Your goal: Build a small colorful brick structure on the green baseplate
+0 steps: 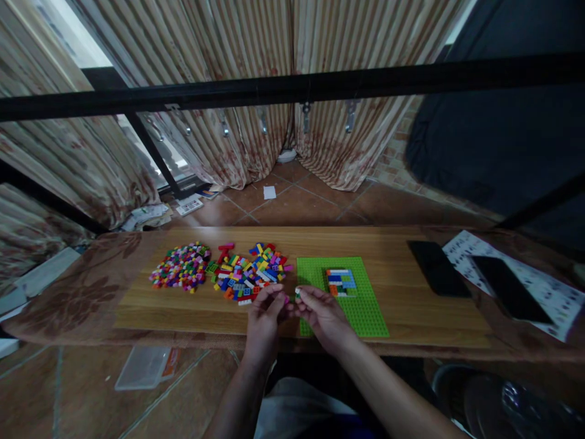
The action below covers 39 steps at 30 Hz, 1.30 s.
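Both hands meet over the front of the board, between a heap of mixed building bricks (256,268) and the left edge of a green baseplate (370,317). My left hand (265,310) pinches a small pink brick (287,299) at its fingertips. Between the thumb and fingers of my right hand (322,312) are small white and green bricks (298,294); whether they are joined is too small to tell. On the baseplate stands a low block of bricks (339,282) in orange, blue, white and light blue, apart from my hands.
A pile of tiny coloured pieces (183,266) lies on the left of the wooden board (411,329). At the right are a black phone-like slab (439,268), a second dark slab (510,288) and a printed sheet (560,323). A clear plastic box (142,367) sits on the floor.
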### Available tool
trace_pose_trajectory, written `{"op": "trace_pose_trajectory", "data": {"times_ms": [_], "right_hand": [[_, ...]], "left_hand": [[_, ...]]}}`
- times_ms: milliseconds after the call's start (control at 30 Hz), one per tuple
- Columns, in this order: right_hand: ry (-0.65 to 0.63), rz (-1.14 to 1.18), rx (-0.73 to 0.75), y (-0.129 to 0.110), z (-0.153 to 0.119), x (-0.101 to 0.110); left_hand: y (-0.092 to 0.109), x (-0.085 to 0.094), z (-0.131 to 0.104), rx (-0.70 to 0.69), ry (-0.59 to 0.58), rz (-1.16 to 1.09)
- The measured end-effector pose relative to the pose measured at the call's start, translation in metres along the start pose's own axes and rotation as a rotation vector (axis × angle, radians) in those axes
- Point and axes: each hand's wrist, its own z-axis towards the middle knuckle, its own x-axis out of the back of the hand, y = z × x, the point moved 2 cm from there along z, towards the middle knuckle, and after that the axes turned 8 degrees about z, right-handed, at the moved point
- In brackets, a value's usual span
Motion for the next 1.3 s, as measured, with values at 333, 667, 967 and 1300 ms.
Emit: {"op": "trace_pose_trajectory", "data": {"times_ms": [333, 667, 967, 1300], "right_hand": [[0.124, -0.451, 0.185, -0.011, 0.003, 0.029], [-0.053, -1.713, 0.510, 0.000, 0.040, -0.011], [-0.070, -1.741, 0.513, -0.008, 0.053, -0.002], [-0.227, -1.765, 0.550, -0.008, 0.072, -0.008]], "left_hand": [[-0.007, -0.009, -0.004, 0.082, -0.024, -0.018], [-0.026, 0.035, -0.023, 0.046, 0.083, 0.147], [-0.040, 0.048, -0.008, -0.121, 0.013, 0.410], [-0.028, 0.045, -0.004, -0.201, 0.027, 0.694]]}}
